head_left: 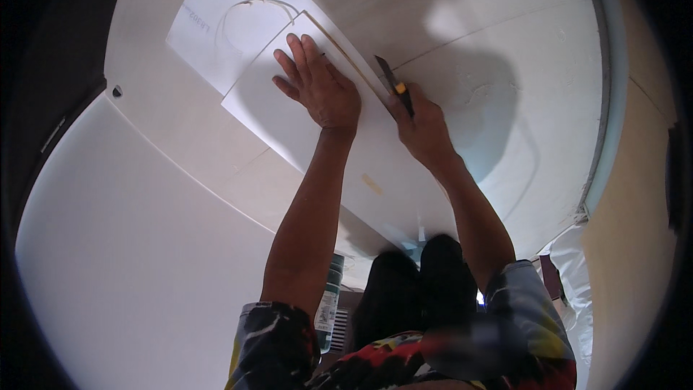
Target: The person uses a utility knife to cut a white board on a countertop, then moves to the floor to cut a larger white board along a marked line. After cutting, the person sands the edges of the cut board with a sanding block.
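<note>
A long white board [382,206] lies slantwise across the pale surface below me, its far end overlapping a white sheet [198,58]. My left hand [317,87] rests flat on the board near that far end, fingers spread and pointing away. A utility knife [401,90] with a dark blade and a yellow and black body is gripped in my right hand [424,130], beside the board's right edge. Its blade points away and slightly left, just right of the board. Whether the blade touches the surface, I cannot tell. Along the board's right edge runs a brownish strip [336,43].
A thin curled offcut strip [256,3] lies on the white sheet. Close to my left elbow stands a dark green bottle [329,310] with a label. Crumpled clear plastic [572,274] sits at the right. A curved grey rim [600,101] bounds the surface on the right.
</note>
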Demonstrator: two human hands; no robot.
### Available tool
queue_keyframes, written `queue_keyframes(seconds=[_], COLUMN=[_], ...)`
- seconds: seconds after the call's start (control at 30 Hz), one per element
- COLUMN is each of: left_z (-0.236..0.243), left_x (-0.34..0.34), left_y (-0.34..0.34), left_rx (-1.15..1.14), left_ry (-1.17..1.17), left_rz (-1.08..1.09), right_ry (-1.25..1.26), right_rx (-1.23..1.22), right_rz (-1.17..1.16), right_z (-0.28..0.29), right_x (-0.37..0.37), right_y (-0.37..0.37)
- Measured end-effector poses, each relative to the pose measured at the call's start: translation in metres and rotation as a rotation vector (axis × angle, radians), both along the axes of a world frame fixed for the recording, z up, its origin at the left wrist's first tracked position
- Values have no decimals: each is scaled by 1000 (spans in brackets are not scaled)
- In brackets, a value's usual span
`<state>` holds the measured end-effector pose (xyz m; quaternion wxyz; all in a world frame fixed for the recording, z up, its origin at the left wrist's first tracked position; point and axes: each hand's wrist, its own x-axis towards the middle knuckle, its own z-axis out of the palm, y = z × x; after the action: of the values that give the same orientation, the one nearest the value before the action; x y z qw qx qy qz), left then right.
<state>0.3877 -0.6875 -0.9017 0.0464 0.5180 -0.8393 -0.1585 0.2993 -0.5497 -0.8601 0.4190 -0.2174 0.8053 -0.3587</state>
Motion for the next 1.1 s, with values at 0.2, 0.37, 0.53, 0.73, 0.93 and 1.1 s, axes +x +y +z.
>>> queue_keyframes(seconds=[0.2, 0.37, 0.53, 0.73, 0.93, 1.1], left_z=[0, 3, 5, 0, 19, -4], left_x=[0, -2, -5, -5, 9, 32], left_y=[0, -1, -2, -7, -46, 8], left_rx=[-38, -46, -121, -326, -527, -375], left_ry=[63, 8, 13, 22, 103, 4], left_rz=[-30, -31, -76, -107, -429, -215], right_ry=[-229, -346, -333, -338, -268, -279], right_rx=[237, 338, 224, 135, 102, 45], right_rz=[-197, -462, -518, -524, -531, -522], right_z=[-4, 24, 6, 3, 4, -3], right_x=[-1, -1, 17, 14, 19, 24], right_y=[88, 138, 166, 163, 169, 171])
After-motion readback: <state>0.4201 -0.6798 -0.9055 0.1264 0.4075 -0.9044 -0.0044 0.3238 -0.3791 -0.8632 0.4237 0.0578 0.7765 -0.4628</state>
